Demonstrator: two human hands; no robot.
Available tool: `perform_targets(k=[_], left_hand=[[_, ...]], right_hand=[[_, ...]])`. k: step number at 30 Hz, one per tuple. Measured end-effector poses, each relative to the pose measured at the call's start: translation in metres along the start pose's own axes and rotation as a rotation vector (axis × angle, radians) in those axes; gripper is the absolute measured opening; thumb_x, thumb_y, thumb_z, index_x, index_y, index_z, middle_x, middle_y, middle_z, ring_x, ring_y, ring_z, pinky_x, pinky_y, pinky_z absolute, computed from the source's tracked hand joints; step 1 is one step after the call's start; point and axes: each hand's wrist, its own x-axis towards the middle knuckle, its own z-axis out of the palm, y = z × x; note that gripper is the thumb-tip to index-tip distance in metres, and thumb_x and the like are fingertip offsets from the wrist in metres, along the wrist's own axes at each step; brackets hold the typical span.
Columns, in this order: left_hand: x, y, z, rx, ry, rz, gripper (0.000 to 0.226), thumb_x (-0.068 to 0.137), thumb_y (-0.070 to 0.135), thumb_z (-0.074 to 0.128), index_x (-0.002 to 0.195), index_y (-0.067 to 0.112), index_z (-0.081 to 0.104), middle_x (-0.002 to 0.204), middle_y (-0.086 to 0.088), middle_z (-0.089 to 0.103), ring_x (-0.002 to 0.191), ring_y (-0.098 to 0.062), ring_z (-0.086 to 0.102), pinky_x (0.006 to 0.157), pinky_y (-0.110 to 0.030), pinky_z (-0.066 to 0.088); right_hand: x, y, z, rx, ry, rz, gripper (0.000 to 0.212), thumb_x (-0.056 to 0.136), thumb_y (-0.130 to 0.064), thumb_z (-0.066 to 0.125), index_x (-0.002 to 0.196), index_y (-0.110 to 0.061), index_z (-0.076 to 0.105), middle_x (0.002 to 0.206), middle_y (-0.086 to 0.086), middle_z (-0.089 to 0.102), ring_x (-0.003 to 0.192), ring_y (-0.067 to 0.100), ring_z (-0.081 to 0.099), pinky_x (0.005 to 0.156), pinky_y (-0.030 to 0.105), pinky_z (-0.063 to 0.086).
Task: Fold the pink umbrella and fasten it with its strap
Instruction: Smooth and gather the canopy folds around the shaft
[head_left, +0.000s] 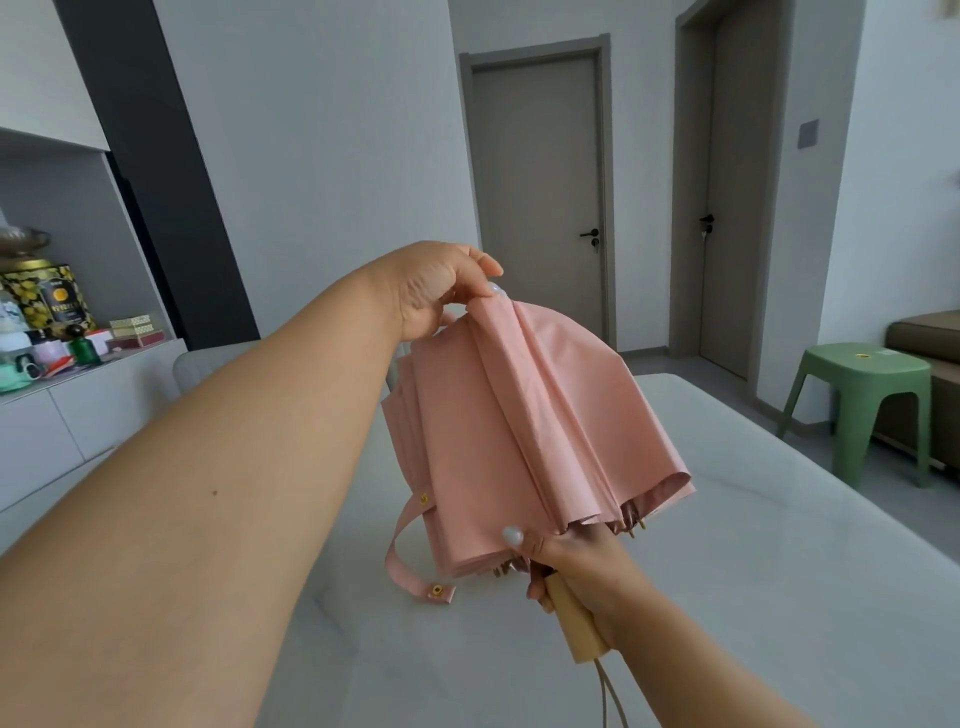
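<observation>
Our right hand (576, 566) clasps the handle (574, 623); our left hand (436, 291) pinches the pink umbrella (519, 441) tip, steadying pleats; strap (410, 561) dangles.

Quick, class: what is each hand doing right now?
Left hand: closed on the umbrella top.
Right hand: closed round its wooden handle.

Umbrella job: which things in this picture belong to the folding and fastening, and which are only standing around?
Belong to the job:
- pink umbrella
- strap, hanging loose, unfastened
- wooden handle, gripped by the right hand
- left hand, pinching the umbrella's top

Just standing around:
- green stool
- tins and bottles on the sideboard
- two grey doors
- table
</observation>
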Motion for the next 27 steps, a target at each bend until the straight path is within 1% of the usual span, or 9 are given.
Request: perform_targets(k=[2,6,9,13,15,18,19,23,27], left_hand=[[0.001,-0.002,0.001,-0.125,0.068,-0.052,0.025,0.082,-0.004,0.048,0.073,0.017,0.057,0.058,0.003,0.054,0.064,-0.012,0.048,0.064,-0.028,0.038],[0.005,-0.006,0.002,-0.16,0.157,0.018,0.026,0.08,-0.005,0.054,0.073,0.02,0.058,0.046,0.01,0.057,0.062,-0.01,0.051,0.071,-0.03,0.033],[0.002,-0.008,0.005,-0.03,0.21,0.102,0.024,0.08,-0.001,0.061,0.075,0.023,0.059,0.064,0.009,0.062,0.07,-0.01,0.051,0.073,-0.031,0.032],[-0.003,-0.013,0.01,-0.083,0.335,0.162,0.021,0.078,0.003,0.058,0.073,0.023,0.059,0.074,0.005,0.056,0.072,-0.012,0.045,0.069,-0.029,0.035],[-0.009,-0.017,0.017,-0.07,0.393,0.156,0.009,0.079,0.013,0.061,0.073,0.019,0.057,0.073,0.003,0.055,0.068,-0.013,0.047,0.065,-0.028,0.038],[-0.027,-0.032,0.034,0.082,0.335,0.06,0.034,0.062,0.05,0.071,0.075,0.021,0.06,0.077,0.001,0.061,0.069,-0.018,0.055,0.068,-0.032,0.044],[-0.034,-0.039,0.041,0.124,0.274,0.027,0.036,0.061,0.053,0.073,0.077,0.023,0.064,0.078,0.003,0.065,0.069,-0.018,0.058,0.067,-0.031,0.046],[-0.056,-0.075,0.056,0.222,0.153,-0.055,0.036,0.063,0.037,0.08,0.072,0.009,0.06,0.074,-0.004,0.066,0.065,-0.02,0.06,0.064,-0.03,0.047],[-0.067,-0.095,0.054,0.085,0.222,-0.01,0.019,0.077,0.012,0.079,0.068,0.006,0.063,0.067,-0.009,0.065,0.061,-0.019,0.057,0.063,-0.032,0.048]], right_hand=[[-0.001,-0.002,-0.001,-0.006,-0.003,-0.015,0.048,0.057,-0.031,0.086,0.092,-0.009,0.062,0.061,0.002,0.065,0.043,0.019,0.053,0.042,0.026,0.044],[-0.001,-0.005,-0.003,-0.017,-0.009,-0.037,0.05,0.056,-0.03,0.089,0.091,-0.008,0.06,0.061,0.005,0.063,0.045,0.021,0.053,0.044,0.029,0.045],[0.0,-0.004,-0.004,-0.001,0.005,-0.024,0.048,0.057,-0.028,0.09,0.088,-0.005,0.061,0.058,0.002,0.062,0.042,0.018,0.053,0.042,0.027,0.044],[0.001,-0.003,-0.007,0.028,0.036,0.023,0.047,0.054,-0.027,0.091,0.083,-0.007,0.06,0.068,0.013,0.06,0.044,0.018,0.053,0.044,0.028,0.044],[0.002,-0.003,-0.007,0.012,0.038,0.005,0.048,0.054,-0.031,0.09,0.085,-0.009,0.06,0.07,0.014,0.06,0.045,0.017,0.054,0.045,0.028,0.045],[0.005,-0.001,-0.009,0.018,0.042,-0.026,0.051,0.056,-0.033,0.087,0.094,-0.011,0.06,0.069,0.009,0.062,0.045,0.016,0.054,0.045,0.027,0.045],[0.006,0.0,-0.009,0.018,0.044,-0.033,0.053,0.057,-0.034,0.084,0.097,-0.01,0.06,0.07,0.009,0.061,0.045,0.016,0.055,0.045,0.027,0.045],[0.01,0.003,-0.012,0.039,0.012,-0.095,0.07,0.048,-0.048,0.085,0.094,-0.003,0.06,0.068,0.014,0.057,0.047,0.016,0.054,0.045,0.028,0.044],[0.011,0.005,-0.017,0.117,-0.04,-0.111,0.09,0.033,-0.066,0.087,0.091,0.0,0.063,0.057,0.008,0.058,0.046,0.016,0.053,0.045,0.027,0.044]])
